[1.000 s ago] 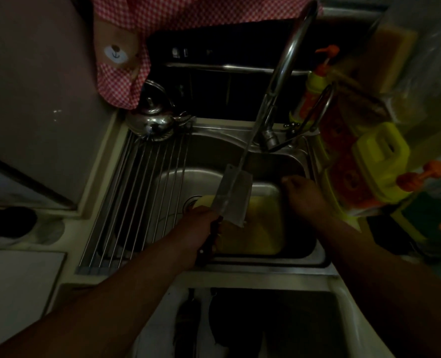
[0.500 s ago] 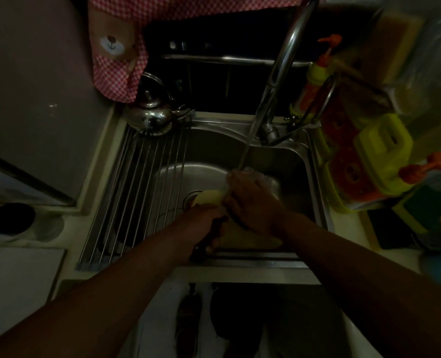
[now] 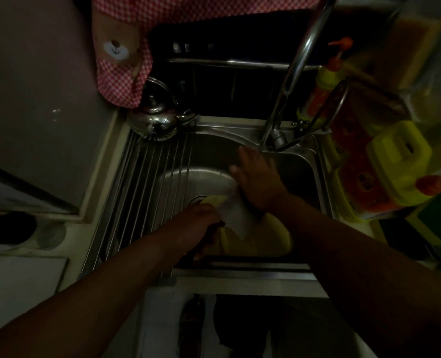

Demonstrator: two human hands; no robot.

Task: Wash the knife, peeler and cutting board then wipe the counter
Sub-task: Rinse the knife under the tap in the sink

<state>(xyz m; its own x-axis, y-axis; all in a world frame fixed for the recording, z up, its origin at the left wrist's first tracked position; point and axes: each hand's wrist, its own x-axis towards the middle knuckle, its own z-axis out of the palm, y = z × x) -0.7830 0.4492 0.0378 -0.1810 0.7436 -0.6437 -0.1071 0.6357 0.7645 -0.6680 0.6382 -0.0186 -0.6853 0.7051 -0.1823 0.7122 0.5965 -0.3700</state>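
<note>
Since half a sec ago the right hand (image 3: 256, 180) has slid from the base of the blade up toward 12 o'clock, so more of the pale blade shows below it; the left hand (image 3: 197, 222) has barely shifted. A full sec back the right hand was off at the 3 o'clock side of the basin & the blade stood bare under the water.

Left fingers are wrapped tight round the dark handle of the knife (image 3: 236, 218), low in the sink (image 3: 315, 161) so splash stays in the basin. The blade lies flat-ish, pointing to about 1 o'clock, w/ the right palm laid on it, fingers spread and loose, gripping nothing: prob. rubbing the flat side, away from the edge. The faucet (image 3: 295, 71) arcs over from 12 o'clock, its thin stream ending near the right fingertips.

The yellow cutting board (image 3: 265, 242) sits in the sink under the knife, waiting its turn. Peeler: can't find it, too dark. A roll-up rack (image 3: 141, 192) covers the sink's 9 o'clock side; a kettle (image 3: 153, 117) sits at its far end.
</note>
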